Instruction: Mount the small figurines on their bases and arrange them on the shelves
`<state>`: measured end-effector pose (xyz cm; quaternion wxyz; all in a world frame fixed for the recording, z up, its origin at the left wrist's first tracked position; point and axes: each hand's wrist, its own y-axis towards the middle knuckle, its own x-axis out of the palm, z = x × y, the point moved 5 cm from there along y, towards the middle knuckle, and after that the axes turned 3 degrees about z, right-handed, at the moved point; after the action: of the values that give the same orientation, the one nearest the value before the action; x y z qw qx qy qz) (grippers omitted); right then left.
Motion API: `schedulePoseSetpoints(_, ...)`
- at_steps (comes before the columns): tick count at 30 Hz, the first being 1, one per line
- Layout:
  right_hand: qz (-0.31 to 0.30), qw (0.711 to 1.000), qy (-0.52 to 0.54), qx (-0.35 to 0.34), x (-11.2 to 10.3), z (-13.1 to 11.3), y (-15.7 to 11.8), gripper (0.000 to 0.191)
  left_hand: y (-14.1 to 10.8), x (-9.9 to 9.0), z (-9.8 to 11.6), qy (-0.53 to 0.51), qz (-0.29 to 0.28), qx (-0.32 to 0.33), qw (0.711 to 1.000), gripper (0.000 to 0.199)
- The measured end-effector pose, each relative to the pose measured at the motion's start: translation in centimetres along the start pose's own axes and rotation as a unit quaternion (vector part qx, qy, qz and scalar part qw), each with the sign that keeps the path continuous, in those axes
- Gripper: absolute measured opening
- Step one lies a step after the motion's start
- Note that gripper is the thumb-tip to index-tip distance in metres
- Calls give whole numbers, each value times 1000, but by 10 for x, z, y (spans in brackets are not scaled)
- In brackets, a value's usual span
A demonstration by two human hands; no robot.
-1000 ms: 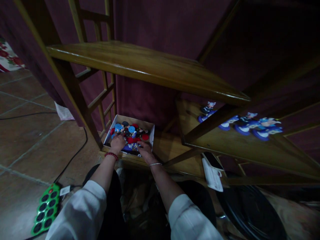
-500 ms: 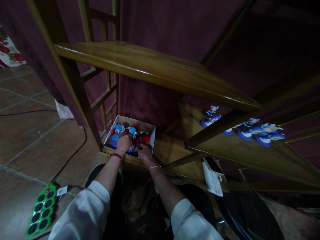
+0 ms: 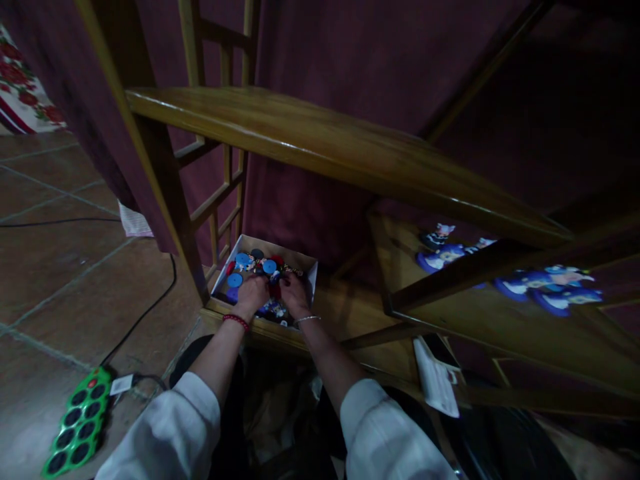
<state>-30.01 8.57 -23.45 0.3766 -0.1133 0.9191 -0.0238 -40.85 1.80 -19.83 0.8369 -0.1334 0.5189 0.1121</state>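
Both of my hands reach into a shallow cardboard box on the low wooden shelf. Inside it lie several small figurines with round bases, among them a blue base, another blue base and some red ones. My left hand, with a red bead bracelet at the wrist, is curled among the figurines in the middle of the box. To its right, my right hand bends its fingers over the pieces near the box's right side. What lies under the fingers of either hand is hidden.
A wooden board runs across above the box. Several figurines on blue-purple bases stand on a shelf to the right. A phone lies by a white packet. On the floor is a green power strip with a cable.
My right hand has moved from the box's front right corner farther in, toward its back. My left hand stays over the middle. The view has shifted slightly.
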Motion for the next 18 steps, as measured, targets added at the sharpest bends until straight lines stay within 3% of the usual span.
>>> schedulePoseSetpoints(9, -13, 994, -110, -17, 0, -26, 14, 21, 3, 4, 1, 31, -31, 5, 999, 26)
schedulePoseSetpoints(14, 12, 995, -99, 23, -5, -19, 11, 23, 4, 5, 0, 27, -25, 23, 999, 27)
schedulePoseSetpoints(18, 22, 996, -82, -2, -3, -15, 9, 25, 3, 4, 2, 35, -28, 30, 999, 27)
